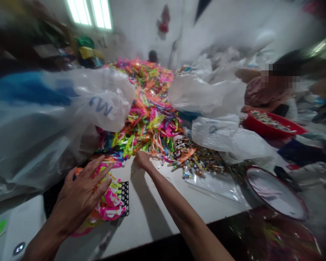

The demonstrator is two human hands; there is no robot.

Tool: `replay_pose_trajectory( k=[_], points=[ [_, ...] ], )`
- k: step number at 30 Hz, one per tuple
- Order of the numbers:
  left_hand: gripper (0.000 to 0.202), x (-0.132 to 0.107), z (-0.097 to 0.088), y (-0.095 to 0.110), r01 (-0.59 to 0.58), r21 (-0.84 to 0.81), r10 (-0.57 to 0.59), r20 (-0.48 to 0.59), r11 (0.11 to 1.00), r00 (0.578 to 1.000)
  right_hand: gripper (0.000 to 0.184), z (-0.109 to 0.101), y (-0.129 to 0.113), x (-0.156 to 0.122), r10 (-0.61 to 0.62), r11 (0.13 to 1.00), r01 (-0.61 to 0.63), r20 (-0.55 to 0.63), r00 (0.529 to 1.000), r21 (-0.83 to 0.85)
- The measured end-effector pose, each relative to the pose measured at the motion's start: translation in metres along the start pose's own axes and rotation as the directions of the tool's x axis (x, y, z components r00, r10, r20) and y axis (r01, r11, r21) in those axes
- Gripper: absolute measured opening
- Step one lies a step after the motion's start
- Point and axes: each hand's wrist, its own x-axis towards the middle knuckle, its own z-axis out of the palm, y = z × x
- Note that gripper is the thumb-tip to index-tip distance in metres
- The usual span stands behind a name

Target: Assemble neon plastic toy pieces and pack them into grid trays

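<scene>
your left hand (80, 190) spreads unclenched over bright strips (111, 203) in a black basket (126, 197), while your right hand (141, 160) curls by the colourful heap (152, 125), grip impossible to tell.

Prob. a small workshop / packing rm. Huge heap of bright plastic pcs (152, 121) runs back from a white worktable (159, 232), w/ a pile of small mixed parts (208, 161) next to it. Big plastic sacks (105, 90) crowd L & R, clear bags (214, 186) lie flat on the worktable, & a black lattice basket (125, 192) holds more bright pcs. At R, a 2nd person (266, 90) is right by a red basin (274, 132) full of small parts. Bkgd: plain pale wall (141, 30), more bags (222, 59) piled up in front.
</scene>
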Motion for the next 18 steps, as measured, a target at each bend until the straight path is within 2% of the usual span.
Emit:
replay_pose_trajectory(
  k=[2, 5, 7, 10, 13, 15, 17, 18],
  points=[
    [0.043, 0.000, -0.001, 0.000, 0.005, -0.017, -0.005, 0.007, 1.000, 1.000, 0.025, 0.008, 0.000, -0.011, 0.008, 1.000, -0.009, -0.013, 1.000, -0.005],
    [0.043, 0.001, -0.002, 0.001, 0.023, -0.063, -0.021, 0.023, 0.998, 0.999, 0.027, 0.025, 0.010, -0.054, 0.008, 1.000, -0.007, -0.046, 0.999, 0.016],
    [0.044, 0.000, -0.003, 0.003, 0.029, -0.082, -0.027, 0.026, 0.996, 0.999, 0.021, 0.034, 0.023, -0.086, -0.012, 0.997, 0.017, -0.065, 0.998, 0.077],
    [0.042, 0.000, -0.004, 0.004, 0.025, -0.072, -0.023, 0.029, 0.997, 0.999, 0.022, 0.044, 0.039, -0.122, -0.055, 0.966, 0.075, -0.086, 0.995, 0.246],
    [0.042, 0.001, -0.007, 0.006, 0.031, -0.081, -0.028, 0.035, 0.996, 0.999, 0.021, 0.049, 0.044, -0.137, -0.020, 0.889, 0.058, -0.089, 0.996, 0.454],
    [0.043, 0.002, -0.008, 0.006, 0.051, -0.101, -0.046, 0.050, 0.994, 0.998, 0.032, 0.051, 0.042, -0.139, 0.015, 0.820, 0.020, -0.057, 0.998, 0.572],
    [0.044, 0.003, -0.010, 0.007, 0.066, -0.108, -0.059, 0.065, 0.992, 0.996, 0.036, 0.051, 0.039, -0.138, 0.013, 0.762, 0.010, -0.030, 0.999, 0.648],
    [0.044, 0.003, -0.011, 0.007, 0.071, -0.107, -0.064, 0.066, 0.992, 0.996, 0.033, 0.051, 0.037, -0.138, 0.001, 0.742, 0.018, -0.028, 1.000, 0.671]
  ],
)
